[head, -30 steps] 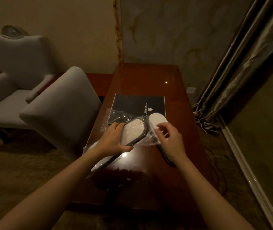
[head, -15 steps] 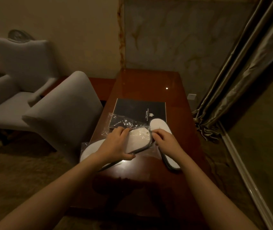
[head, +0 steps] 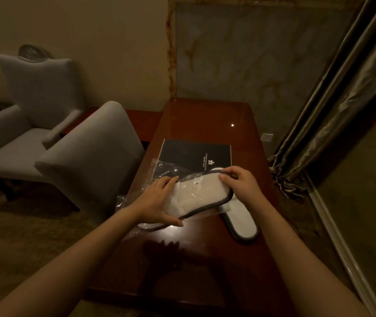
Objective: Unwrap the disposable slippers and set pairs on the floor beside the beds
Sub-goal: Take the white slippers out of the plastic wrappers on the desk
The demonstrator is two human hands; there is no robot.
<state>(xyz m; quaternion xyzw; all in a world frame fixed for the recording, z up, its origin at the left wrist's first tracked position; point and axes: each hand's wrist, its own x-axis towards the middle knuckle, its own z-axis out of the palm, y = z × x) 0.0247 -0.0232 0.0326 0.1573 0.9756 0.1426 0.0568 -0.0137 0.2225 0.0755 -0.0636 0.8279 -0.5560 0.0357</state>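
Two hands hold one slipper. My left hand (head: 159,202) grips the near-left end of the wrapped slipper (head: 201,193), with the thumb along its dark rim. My right hand (head: 243,186) pinches its far-right end. A clear plastic wrapper (head: 207,212) clings round it; I cannot tell how far it reaches. The slipper's long axis runs from near left to far right, just above the tabletop (head: 205,120), pale face up. A bare slipper (head: 243,225) lies on the tabletop under my right wrist, running from far left to near right. A loose wrapper (head: 166,167) lies crumpled over the near-left corner of a dark folder (head: 193,152). The folder's crest and pale print are too small to read.
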